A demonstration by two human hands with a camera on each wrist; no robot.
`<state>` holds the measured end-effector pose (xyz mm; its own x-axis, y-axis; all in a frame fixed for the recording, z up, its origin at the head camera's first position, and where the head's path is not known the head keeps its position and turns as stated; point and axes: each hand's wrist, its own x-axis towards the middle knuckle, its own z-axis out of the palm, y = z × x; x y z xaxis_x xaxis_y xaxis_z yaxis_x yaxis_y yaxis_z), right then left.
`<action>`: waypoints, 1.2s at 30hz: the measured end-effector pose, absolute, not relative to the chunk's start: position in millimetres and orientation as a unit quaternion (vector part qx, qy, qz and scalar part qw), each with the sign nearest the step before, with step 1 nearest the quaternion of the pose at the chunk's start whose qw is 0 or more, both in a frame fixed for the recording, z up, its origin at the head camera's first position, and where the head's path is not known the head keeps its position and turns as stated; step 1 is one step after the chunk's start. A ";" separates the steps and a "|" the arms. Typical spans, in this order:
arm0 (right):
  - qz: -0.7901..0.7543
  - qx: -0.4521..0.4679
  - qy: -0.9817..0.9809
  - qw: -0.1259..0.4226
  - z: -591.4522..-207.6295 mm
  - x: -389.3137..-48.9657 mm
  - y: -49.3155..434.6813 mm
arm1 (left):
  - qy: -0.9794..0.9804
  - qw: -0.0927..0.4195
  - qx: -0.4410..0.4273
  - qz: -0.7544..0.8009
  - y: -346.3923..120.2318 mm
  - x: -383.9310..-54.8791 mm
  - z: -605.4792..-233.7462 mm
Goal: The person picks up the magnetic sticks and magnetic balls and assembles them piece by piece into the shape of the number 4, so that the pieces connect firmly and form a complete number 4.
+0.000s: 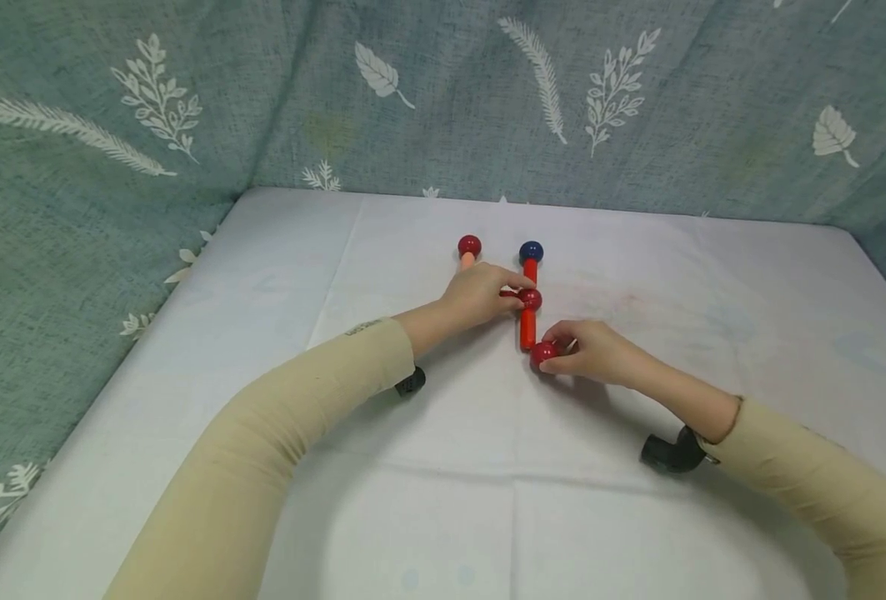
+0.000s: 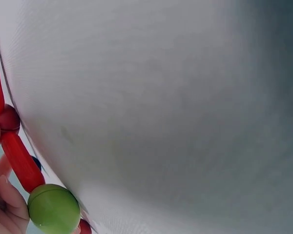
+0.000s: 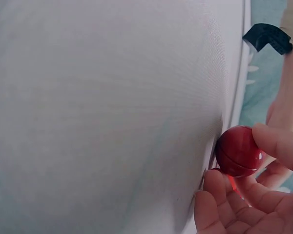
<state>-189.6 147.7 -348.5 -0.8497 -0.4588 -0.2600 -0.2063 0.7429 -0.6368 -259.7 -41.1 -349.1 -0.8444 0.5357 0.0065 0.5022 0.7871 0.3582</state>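
My left hand [image 1: 480, 296] holds the middle red ball [image 1: 530, 300] between thumb and fingers. Red sticks run from that ball toward a blue ball [image 1: 531, 252], toward me, and sideways under the hand. Nearer to me, my right hand [image 1: 593, 352] pinches another red ball [image 1: 543, 357] at the near end of a red stick [image 1: 528, 331]. That same ball [image 3: 240, 151] shows between thumb and fingers in the right wrist view. A green ball [image 2: 53, 209] on a red stick [image 2: 22, 162] appears in the left wrist view; in the head view it is hidden.
A further red ball [image 1: 469, 246] tops a pale orange stick [image 1: 468, 261] beyond my left hand. White cloth covers the table [image 1: 427, 517], and a leaf-patterned green curtain [image 1: 443, 100] hangs behind. Black wrist-worn devices [image 1: 671, 452] sit under both cuffs.
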 end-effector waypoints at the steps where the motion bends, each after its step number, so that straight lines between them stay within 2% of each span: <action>1: -0.308 -0.183 0.911 0.205 -348.7 -190.0 147.6 | 0.943 0.048 0.280 0.174 -41.7 -259.5 -348.8; 9: -0.304 -0.185 0.912 0.206 -348.3 -192.4 148.0 | 0.928 0.055 0.350 0.113 -42.2 -258.2 -346.3; 20: -0.306 -0.174 0.912 0.211 -348.0 -193.4 148.0 | 0.904 0.101 0.408 0.079 -40.5 -257.8 -346.1; 36: -0.304 -0.171 0.911 0.220 -349.4 -189.4 140.7 | 0.910 0.102 0.391 0.096 -37.0 -258.1 -349.4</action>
